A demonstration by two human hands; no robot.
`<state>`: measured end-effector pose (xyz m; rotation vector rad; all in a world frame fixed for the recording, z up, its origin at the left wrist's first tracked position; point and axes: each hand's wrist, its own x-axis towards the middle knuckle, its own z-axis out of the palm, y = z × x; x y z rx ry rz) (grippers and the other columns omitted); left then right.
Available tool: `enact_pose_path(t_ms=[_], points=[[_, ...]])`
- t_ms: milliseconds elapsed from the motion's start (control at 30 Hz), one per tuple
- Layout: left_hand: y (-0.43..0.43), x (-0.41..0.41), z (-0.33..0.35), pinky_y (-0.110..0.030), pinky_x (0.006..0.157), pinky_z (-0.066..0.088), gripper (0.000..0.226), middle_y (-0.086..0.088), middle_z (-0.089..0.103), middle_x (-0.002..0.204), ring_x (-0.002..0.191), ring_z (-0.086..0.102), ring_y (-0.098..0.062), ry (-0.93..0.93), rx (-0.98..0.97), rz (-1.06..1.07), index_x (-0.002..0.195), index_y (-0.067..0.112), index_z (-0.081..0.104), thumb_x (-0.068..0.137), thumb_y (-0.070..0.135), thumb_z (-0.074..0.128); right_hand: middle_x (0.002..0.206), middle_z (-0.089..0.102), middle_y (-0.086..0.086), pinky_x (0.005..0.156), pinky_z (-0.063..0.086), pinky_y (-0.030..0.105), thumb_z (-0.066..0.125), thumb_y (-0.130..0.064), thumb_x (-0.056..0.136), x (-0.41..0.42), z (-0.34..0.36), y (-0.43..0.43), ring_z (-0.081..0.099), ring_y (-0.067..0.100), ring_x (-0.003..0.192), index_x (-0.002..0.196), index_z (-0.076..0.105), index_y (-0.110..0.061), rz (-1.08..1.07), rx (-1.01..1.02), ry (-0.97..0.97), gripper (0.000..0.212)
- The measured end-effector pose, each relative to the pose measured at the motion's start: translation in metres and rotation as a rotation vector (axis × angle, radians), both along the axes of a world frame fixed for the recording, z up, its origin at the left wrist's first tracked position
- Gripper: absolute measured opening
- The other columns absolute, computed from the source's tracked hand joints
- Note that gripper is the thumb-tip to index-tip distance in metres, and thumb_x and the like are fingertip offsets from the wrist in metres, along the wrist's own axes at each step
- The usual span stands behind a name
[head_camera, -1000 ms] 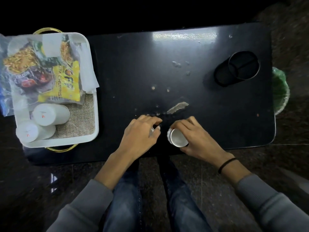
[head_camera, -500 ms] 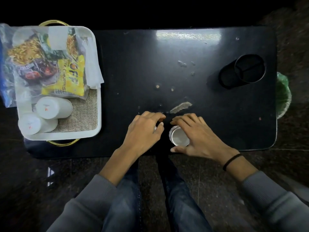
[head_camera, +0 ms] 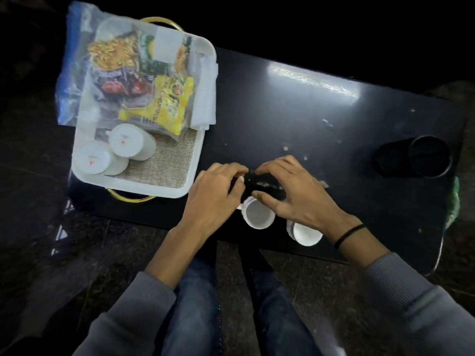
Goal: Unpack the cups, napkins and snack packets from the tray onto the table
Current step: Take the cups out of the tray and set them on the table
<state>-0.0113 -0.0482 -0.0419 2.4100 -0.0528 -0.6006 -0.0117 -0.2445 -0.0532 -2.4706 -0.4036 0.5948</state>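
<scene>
Cup step under way, by the look. On the worktop [head_camera: 321,119], at the near edge: left cup [head_camera: 257,217] and right cup [head_camera: 305,234], upright, mouths up. Left hand [head_camera: 214,194] and right hand [head_camera: 295,199] curled, touching at the fingertips just beyond left cup; pinching something or nothing, cannot tell. Left in tray [head_camera: 164,192]: lying cups [head_camera: 131,145], packets [head_camera: 159,104], napkins [head_camera: 205,98]. Next, likely: reach left, grip a lying cup round its body.

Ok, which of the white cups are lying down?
The two in the tray: the corner cup and the cup beside it lie on their sides. On the table, the left cup and right cup stand upright.
</scene>
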Motion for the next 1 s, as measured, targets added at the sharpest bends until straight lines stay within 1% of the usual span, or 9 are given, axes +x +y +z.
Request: enact_pose_path(t_ms=[233, 333, 367, 467, 600, 700, 767, 867, 1000], points=[[0.059, 0.008, -0.002, -0.044, 0.096, 0.049, 0.028, 0.003, 0.069, 0.119, 0.112, 0.060, -0.021, 0.005, 0.008, 0.181, 0.124, 0.028, 0.066, 0.099, 0.027, 0.054, 0.119, 0.065, -0.010, 0.087, 0.053, 0.034, 0.067, -0.042, 0.091, 0.040, 0.003, 0.073, 0.050, 0.011, 0.119, 0.121, 0.063, -0.023, 0.089, 0.051, -0.029, 0.037], [0.084, 0.008, -0.002, -0.042, 0.095, 0.049, 0.028, 0.004, 0.069, 0.118, 0.111, 0.059, -0.020, -0.019, 0.011, 0.260, 0.124, 0.030, 0.066, 0.099, 0.028, 0.054, 0.119, 0.065, -0.009, 0.089, 0.053, 0.033, 0.068, -0.041, 0.091, 0.053, 0.001, 0.104, 0.050, 0.011, 0.120, 0.121, 0.064, -0.022, 0.137, 0.068, -0.034, 0.036], [0.091, 0.008, -0.002, -0.041, 0.095, 0.048, 0.028, 0.005, 0.069, 0.117, 0.111, 0.059, -0.019, -0.036, 0.013, 0.274, 0.124, 0.029, 0.067, 0.099, 0.027, 0.055, 0.120, 0.065, -0.008, 0.090, 0.053, 0.033, 0.069, -0.041, 0.090, 0.056, 0.001, 0.113, 0.050, 0.011, 0.120, 0.122, 0.064, -0.022, 0.143, 0.073, -0.032, 0.036], [0.116, 0.005, -0.006, -0.042, 0.097, 0.047, 0.025, 0.000, 0.070, 0.114, 0.113, 0.060, -0.022, -0.117, 0.045, 0.304, 0.120, 0.019, 0.070, 0.096, 0.019, 0.061, 0.120, 0.066, -0.006, 0.091, 0.052, 0.033, 0.071, -0.037, 0.089, 0.065, -0.003, 0.142, 0.051, 0.012, 0.120, 0.123, 0.065, -0.021, 0.182, 0.081, -0.022, 0.037], [0.142, 0.001, -0.012, -0.041, 0.100, 0.044, 0.031, -0.004, 0.069, 0.122, 0.120, 0.059, -0.026, -0.239, 0.202, 0.352, 0.118, 0.012, 0.070, 0.088, 0.010, 0.069, 0.123, 0.064, -0.005, 0.090, 0.049, 0.031, 0.072, -0.034, 0.089, 0.076, -0.009, 0.176, 0.050, 0.012, 0.120, 0.125, 0.064, -0.019, 0.231, 0.091, -0.024, 0.040], [0.158, 0.001, -0.017, -0.041, 0.102, 0.043, 0.036, -0.004, 0.066, 0.130, 0.127, 0.056, -0.025, -0.320, 0.278, 0.398, 0.121, 0.011, 0.069, 0.084, 0.008, 0.071, 0.130, 0.060, -0.002, 0.092, 0.053, 0.036, 0.072, -0.032, 0.090, 0.082, -0.014, 0.197, 0.052, 0.015, 0.123, 0.132, 0.058, -0.016, 0.224, 0.089, -0.049, 0.047], [0.168, 0.004, -0.020, -0.041, 0.103, 0.042, 0.041, -0.004, 0.065, 0.131, 0.128, 0.054, -0.025, -0.329, 0.296, 0.416, 0.124, 0.012, 0.066, 0.083, 0.007, 0.071, 0.136, 0.055, 0.001, 0.088, 0.056, 0.039, 0.073, -0.031, 0.090, 0.086, -0.017, 0.206, 0.052, 0.019, 0.126, 0.137, 0.053, -0.013, 0.194, 0.071, -0.074, 0.054], [0.178, 0.012, -0.022, -0.042, 0.105, 0.042, 0.047, -0.003, 0.065, 0.130, 0.129, 0.054, -0.024, -0.291, 0.272, 0.434, 0.127, 0.014, 0.064, 0.081, 0.009, 0.072, 0.141, 0.050, 0.003, 0.089, 0.056, 0.033, 0.077, -0.033, 0.086, 0.093, -0.023, 0.214, 0.050, 0.021, 0.130, 0.140, 0.048, -0.010, 0.178, 0.050, -0.097, 0.065], [0.184, 0.023, -0.026, -0.036, 0.108, 0.034, 0.046, -0.004, 0.066, 0.127, 0.128, 0.052, -0.020, -0.290, 0.251, 0.420, 0.126, 0.013, 0.064, 0.081, 0.009, 0.073, 0.149, 0.048, 0.002, 0.093, 0.053, 0.036, 0.079, -0.037, 0.083, 0.100, -0.030, 0.228, 0.046, 0.022, 0.135, 0.148, 0.041, -0.013, 0.180, 0.074, -0.045, 0.079]])
